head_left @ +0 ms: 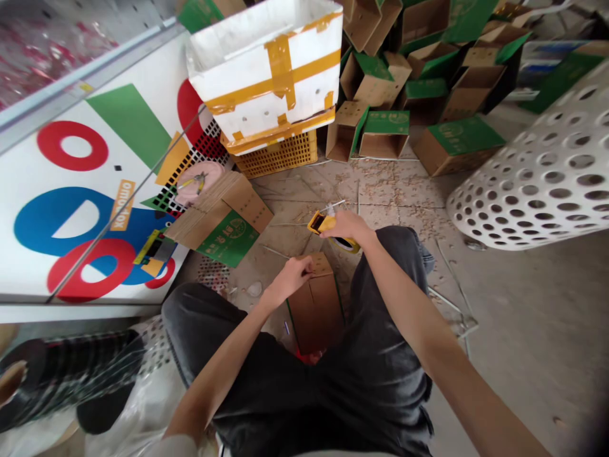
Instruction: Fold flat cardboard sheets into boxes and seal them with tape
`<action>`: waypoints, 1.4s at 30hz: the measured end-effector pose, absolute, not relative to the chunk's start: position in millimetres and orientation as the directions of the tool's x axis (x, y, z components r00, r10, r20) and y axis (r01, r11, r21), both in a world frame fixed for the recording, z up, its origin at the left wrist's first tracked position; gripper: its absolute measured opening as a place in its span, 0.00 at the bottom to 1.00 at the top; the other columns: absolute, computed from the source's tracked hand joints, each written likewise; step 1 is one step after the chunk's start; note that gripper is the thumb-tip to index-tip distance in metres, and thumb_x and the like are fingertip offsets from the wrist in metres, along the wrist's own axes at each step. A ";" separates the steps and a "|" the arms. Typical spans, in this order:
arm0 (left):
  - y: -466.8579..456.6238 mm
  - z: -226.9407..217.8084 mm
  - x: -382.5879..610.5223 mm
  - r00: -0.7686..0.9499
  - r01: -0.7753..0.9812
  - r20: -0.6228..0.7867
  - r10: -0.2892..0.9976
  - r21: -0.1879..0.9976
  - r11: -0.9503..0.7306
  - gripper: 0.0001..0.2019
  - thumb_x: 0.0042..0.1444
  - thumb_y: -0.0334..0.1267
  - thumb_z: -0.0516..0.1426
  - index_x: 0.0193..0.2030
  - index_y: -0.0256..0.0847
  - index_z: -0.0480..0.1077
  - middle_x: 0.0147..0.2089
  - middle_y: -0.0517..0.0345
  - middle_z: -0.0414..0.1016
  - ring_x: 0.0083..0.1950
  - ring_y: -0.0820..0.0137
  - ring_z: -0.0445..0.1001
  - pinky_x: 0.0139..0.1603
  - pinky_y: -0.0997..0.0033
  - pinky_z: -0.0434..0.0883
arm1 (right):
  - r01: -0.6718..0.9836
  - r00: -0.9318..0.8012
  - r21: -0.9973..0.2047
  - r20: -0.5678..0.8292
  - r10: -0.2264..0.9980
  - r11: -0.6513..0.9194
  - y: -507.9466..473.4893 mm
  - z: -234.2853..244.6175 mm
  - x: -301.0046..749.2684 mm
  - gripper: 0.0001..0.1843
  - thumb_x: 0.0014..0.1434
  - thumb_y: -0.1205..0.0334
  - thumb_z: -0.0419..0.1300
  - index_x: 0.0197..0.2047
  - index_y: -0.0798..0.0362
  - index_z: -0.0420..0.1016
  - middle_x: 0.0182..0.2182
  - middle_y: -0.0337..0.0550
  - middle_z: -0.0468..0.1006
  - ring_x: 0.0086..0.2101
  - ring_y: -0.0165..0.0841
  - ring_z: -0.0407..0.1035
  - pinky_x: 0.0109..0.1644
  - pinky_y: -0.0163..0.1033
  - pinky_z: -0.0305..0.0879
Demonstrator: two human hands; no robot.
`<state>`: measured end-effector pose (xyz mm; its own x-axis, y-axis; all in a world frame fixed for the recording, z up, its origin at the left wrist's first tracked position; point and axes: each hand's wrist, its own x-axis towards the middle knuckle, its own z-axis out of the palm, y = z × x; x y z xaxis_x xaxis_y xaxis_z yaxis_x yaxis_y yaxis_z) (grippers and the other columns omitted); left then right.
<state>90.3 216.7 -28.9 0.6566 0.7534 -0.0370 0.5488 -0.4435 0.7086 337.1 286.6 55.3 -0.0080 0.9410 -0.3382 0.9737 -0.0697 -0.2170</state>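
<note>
I sit with a small brown cardboard box (318, 304) standing between my knees. My left hand (291, 277) is closed on the box's upper left edge, fingers curled over it. My right hand (346, 227) grips a yellow tape dispenser (324, 224) just beyond the far end of the box, above my right knee. A strip of tape seems to run from the dispenser down toward the box top.
A stack of flat green-and-brown cartons (219, 218) lies at the left by a colourful freezer cabinet (80, 190). A taped white foam box (271, 70) sits on a yellow crate (278, 155). Folded cartons (419, 76) pile up behind. A white perforated basket (542, 171) stands right.
</note>
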 end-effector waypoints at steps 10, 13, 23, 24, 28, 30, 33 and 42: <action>211.4 -43.3 64.4 0.714 0.647 -0.080 0.695 0.454 -0.612 0.50 0.52 0.51 0.74 0.76 0.40 0.58 0.81 0.28 0.53 0.82 0.40 0.52 0.78 0.30 0.50 | 0.968 -0.003 -0.237 -0.330 0.944 -0.080 285.9 58.3 337.8 0.41 0.55 0.33 0.71 0.58 0.60 0.82 0.54 0.66 0.83 0.52 0.54 0.80 0.50 0.46 0.75; 214.9 -59.4 63.3 0.728 0.651 -0.088 0.680 0.400 -0.645 0.63 0.48 0.58 0.74 0.81 0.37 0.47 0.84 0.25 0.38 0.85 0.40 0.35 0.80 0.29 0.41 | 0.970 -0.003 -0.230 -0.316 0.949 -0.074 287.6 55.1 339.9 0.40 0.56 0.33 0.71 0.56 0.61 0.83 0.53 0.66 0.84 0.52 0.53 0.80 0.51 0.46 0.74; 222.1 -105.7 66.8 0.691 0.703 -0.130 0.711 0.346 -0.621 0.58 0.57 0.64 0.65 0.83 0.31 0.45 0.83 0.22 0.36 0.85 0.40 0.35 0.79 0.30 0.44 | 0.967 0.011 -0.239 -0.325 0.946 -0.093 288.1 51.9 344.1 0.42 0.54 0.32 0.71 0.56 0.60 0.83 0.53 0.65 0.84 0.51 0.53 0.80 0.49 0.45 0.74; 216.2 -105.2 69.0 0.689 0.707 -0.127 0.713 0.330 -0.625 0.59 0.57 0.66 0.64 0.82 0.29 0.45 0.83 0.20 0.36 0.85 0.38 0.34 0.79 0.30 0.45 | 0.966 0.014 -0.241 -0.325 0.946 -0.097 288.0 51.9 345.0 0.42 0.54 0.32 0.71 0.57 0.60 0.83 0.53 0.65 0.84 0.51 0.53 0.80 0.49 0.45 0.74; 182.4 -104.2 81.5 0.695 0.712 -0.125 0.708 0.254 -0.654 0.63 0.54 0.73 0.61 0.80 0.21 0.48 0.82 0.14 0.35 0.84 0.33 0.33 0.78 0.28 0.46 | 0.967 0.026 -0.230 -0.333 0.943 -0.108 286.0 53.7 346.2 0.42 0.54 0.32 0.71 0.58 0.60 0.82 0.55 0.65 0.83 0.52 0.54 0.80 0.49 0.46 0.73; 165.7 -106.0 86.9 0.712 0.701 -0.149 0.686 0.207 -0.683 0.66 0.50 0.72 0.64 0.80 0.19 0.49 0.81 0.12 0.33 0.83 0.31 0.31 0.78 0.28 0.45 | 0.971 0.027 -0.217 -0.334 0.942 -0.104 284.8 55.8 345.0 0.42 0.54 0.32 0.71 0.58 0.60 0.82 0.54 0.65 0.83 0.52 0.54 0.79 0.50 0.45 0.73; 154.1 -109.2 91.3 0.710 0.704 -0.164 0.685 0.149 -0.695 0.67 0.45 0.64 0.69 0.80 0.19 0.48 0.81 0.14 0.31 0.83 0.31 0.29 0.79 0.29 0.42 | 0.974 0.017 -0.208 -0.324 0.946 -0.089 284.4 58.0 343.3 0.42 0.55 0.33 0.70 0.58 0.60 0.82 0.55 0.65 0.83 0.53 0.53 0.79 0.51 0.45 0.73; 215.8 -76.9 58.3 0.748 0.637 -0.075 0.660 0.360 -0.682 0.37 0.61 0.42 0.65 0.75 0.32 0.64 0.80 0.31 0.57 0.81 0.46 0.57 0.77 0.49 0.62 | 0.972 0.008 -0.221 -0.327 0.945 -0.085 287.3 56.9 345.8 0.39 0.56 0.32 0.70 0.54 0.59 0.84 0.53 0.64 0.84 0.51 0.53 0.80 0.48 0.45 0.73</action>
